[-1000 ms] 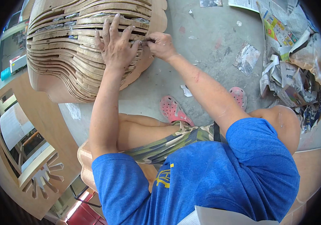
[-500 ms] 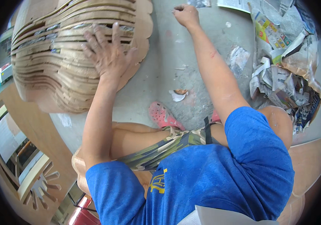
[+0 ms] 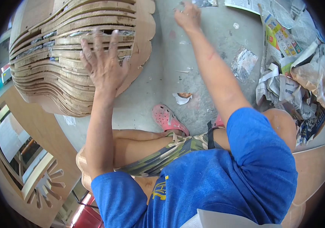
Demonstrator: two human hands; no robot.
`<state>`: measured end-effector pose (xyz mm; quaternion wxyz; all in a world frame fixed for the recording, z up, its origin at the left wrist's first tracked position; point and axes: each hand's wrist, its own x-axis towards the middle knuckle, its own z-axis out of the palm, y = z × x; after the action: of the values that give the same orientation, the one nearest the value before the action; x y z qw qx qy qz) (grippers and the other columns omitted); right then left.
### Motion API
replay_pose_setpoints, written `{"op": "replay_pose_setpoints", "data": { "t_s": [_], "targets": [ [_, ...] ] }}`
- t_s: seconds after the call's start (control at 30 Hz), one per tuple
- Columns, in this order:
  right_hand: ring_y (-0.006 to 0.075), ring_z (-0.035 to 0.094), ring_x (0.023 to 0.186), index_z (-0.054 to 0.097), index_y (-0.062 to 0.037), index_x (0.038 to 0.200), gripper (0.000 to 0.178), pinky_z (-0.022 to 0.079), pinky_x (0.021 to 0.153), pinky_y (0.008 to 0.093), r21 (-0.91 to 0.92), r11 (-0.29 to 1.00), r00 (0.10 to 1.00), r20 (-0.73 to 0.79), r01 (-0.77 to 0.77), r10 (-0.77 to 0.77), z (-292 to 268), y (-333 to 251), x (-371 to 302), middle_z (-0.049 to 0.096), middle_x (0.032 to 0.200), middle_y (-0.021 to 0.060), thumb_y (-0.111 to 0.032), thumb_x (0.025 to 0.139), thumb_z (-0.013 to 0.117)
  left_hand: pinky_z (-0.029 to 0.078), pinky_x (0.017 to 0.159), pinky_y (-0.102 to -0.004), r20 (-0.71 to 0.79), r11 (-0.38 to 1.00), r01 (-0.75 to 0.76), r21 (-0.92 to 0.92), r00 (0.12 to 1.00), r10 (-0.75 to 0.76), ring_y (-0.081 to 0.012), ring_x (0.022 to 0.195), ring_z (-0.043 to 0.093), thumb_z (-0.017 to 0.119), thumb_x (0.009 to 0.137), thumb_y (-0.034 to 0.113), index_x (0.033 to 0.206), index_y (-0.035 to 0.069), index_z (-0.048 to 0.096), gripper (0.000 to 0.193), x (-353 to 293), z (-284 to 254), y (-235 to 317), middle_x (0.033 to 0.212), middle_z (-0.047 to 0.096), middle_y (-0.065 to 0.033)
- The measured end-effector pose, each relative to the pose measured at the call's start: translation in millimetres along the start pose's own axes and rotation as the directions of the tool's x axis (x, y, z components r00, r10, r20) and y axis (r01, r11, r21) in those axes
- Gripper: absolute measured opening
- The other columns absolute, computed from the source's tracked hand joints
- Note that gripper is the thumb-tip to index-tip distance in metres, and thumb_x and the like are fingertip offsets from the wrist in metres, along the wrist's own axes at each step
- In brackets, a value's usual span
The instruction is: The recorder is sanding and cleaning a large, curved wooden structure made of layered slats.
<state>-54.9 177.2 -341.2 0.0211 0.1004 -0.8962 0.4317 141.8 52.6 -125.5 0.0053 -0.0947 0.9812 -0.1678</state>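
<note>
A curved, slatted wooden form [image 3: 71,64] lies beneath the left hand [image 3: 107,72], its fingers spread wide, gripping nothing. Left of those fingers, some gaps hold crumpled grey filling [image 3: 49,44]; slots around the fingertips look dark, unfilled. Slats run roughly left to right, toward a scalloped board [image 3: 143,34]; the form's top is out of view, leaving its long axis uncertain. The right hand [image 3: 188,17] curls over the floor [image 3: 162,72], fingers blurred, contents unclear.

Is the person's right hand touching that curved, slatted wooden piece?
Apart. The head view plainly shows a strip of grey floor between the right hand and the slatted wooden piece.
</note>
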Motion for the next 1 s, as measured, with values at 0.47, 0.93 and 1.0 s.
{"op": "replay_pose_setpoints", "data": {
  "t_s": [0.47, 0.93, 1.0],
  "targets": [
    [0.0293, 0.056, 0.114, 0.042, -0.0038, 0.134, 0.089, 0.047, 0.095, 0.0424, -0.306, 0.847, 0.856, 0.152, -0.435, 0.495, -53.4, 46.5, 118.4, 0.053, 0.127, 0.0203, -0.036, 0.064, 0.085, 0.005, 0.108, -0.0676, -0.037, 1.000, 0.030, -0.003, 0.999, -0.030, -0.0555, 0.138, 0.001, 0.071, 0.069, 0.045, 0.145, 0.032, 0.037, 0.084, -4.2, 0.0, -12.1, 0.156, 0.010, -0.0165],
    [0.0232, 0.068, 0.080, 0.067, -0.0119, 0.110, 0.037, 0.053, 0.075, 0.0335, 0.479, 0.846, 0.680, 0.541, 0.234, -0.495, -94.3, -92.8, -82.6, 0.071, 0.090, 0.0094, -0.001, 0.076, 0.059, 0.016, 0.109, -0.0672, -0.032, 0.986, 0.102, 0.131, 0.995, -0.098, -0.0481, 0.141, 0.010, 0.072, 0.069, 0.049, 0.146, 0.034, 0.032, 0.088, 2.4, -18.5, -25.7, 0.156, 0.011, -0.0150],
    [0.0299, 0.066, 0.079, 0.068, -0.0180, 0.108, 0.037, 0.053, 0.074, 0.0372, 0.366, 0.883, 0.670, 0.579, 0.296, -0.464, -99.7, -100.2, -84.5, 0.069, 0.088, 0.0133, -0.006, 0.075, 0.055, 0.018, 0.108, -0.0680, -0.070, 0.992, 0.078, 0.096, 0.995, -0.071, -0.0496, 0.141, 0.010, 0.072, 0.069, 0.051, 0.147, 0.034, 0.030, 0.090, 1.1, -14.5, -32.2, 0.157, 0.008, -0.0150]
  ]
}}
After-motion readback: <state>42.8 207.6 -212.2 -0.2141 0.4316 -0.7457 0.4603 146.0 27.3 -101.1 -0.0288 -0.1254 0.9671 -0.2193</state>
